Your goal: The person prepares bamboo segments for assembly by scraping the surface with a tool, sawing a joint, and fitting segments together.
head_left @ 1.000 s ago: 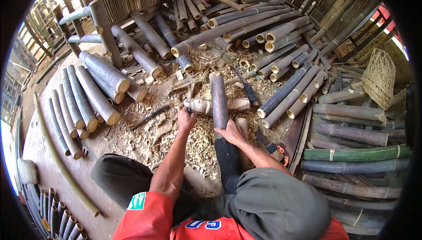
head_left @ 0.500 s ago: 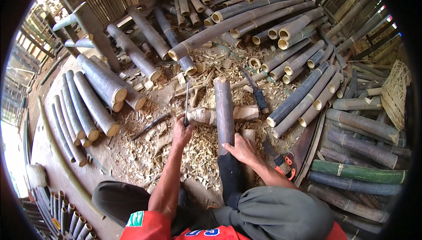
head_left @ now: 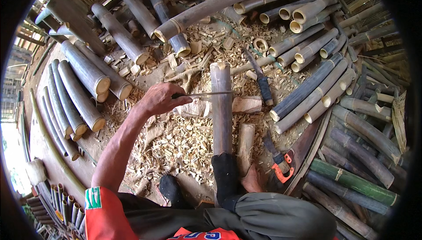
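Observation:
My left hand [head_left: 163, 98] is closed around the dark handle of a knife. The thin blade [head_left: 211, 93] points right and crosses over the upper part of a thick brown-grey bamboo tube [head_left: 222, 117]. This tube lies lengthwise in front of me across a short pale log [head_left: 195, 107], and a black-socked foot [head_left: 224, 169] is against its near end. A small patch of skin, seemingly my right hand [head_left: 251, 179], shows between my knee and a short bamboo piece [head_left: 245, 145]; its fingers are hidden.
Wood chips [head_left: 176, 147] cover the ground. A dark-handled blade [head_left: 263, 86] lies beyond the log, and an orange-handled saw [head_left: 283, 169] at right. Cut bamboo tubes lie at left [head_left: 83, 97], at the back [head_left: 220, 7] and at right [head_left: 351, 174].
My left hand has risen, and the knife has swung from pointing away to lying across the tube. My right hand has left the tube. The view has shifted.

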The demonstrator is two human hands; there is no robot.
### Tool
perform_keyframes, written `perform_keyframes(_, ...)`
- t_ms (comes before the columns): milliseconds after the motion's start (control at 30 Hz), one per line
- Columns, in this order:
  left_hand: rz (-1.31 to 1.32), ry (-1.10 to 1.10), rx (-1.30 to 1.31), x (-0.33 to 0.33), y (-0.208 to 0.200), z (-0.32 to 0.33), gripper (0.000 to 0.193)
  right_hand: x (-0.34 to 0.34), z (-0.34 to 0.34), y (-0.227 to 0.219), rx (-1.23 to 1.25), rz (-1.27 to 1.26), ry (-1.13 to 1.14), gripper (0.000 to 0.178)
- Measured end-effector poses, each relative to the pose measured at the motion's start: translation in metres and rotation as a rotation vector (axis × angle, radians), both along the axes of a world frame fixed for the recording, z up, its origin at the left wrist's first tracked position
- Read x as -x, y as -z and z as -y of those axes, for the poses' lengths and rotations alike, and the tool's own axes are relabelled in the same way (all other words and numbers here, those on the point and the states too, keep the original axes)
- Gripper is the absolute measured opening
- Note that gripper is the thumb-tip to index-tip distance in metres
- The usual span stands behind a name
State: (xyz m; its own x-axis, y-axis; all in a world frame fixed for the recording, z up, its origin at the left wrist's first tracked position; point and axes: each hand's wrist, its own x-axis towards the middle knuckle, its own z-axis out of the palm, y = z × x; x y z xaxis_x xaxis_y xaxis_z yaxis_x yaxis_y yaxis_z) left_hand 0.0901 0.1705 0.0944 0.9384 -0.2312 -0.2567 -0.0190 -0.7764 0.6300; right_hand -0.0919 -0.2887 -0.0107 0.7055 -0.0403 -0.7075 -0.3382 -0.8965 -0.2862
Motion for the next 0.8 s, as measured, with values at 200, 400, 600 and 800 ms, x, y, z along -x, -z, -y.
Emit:
perform_keyframes(200,-0.101,0.121,-0.166,-0.022,0.02,0.011,0.051,-0.006,0.045,-0.023,-0.783,0.153,0.324,0.084)
perform_keyframes(400,-0.064,0.17,-0.085,-0.028,0.026,0.009,0.059,-0.083,0.051,-0.117,-0.736,0.103,0.521,0.105)
perform_keyframes(600,-0.033,0.172,-0.128,-0.029,0.036,0.011,0.069,-0.147,0.016,-0.182,-0.934,-0.137,0.591,0.086)
perform_keyframes(800,-0.126,0.136,-0.133,-0.027,0.037,0.01,0.067,-0.16,-0.011,-0.194,-0.891,-0.124,0.426,0.106)
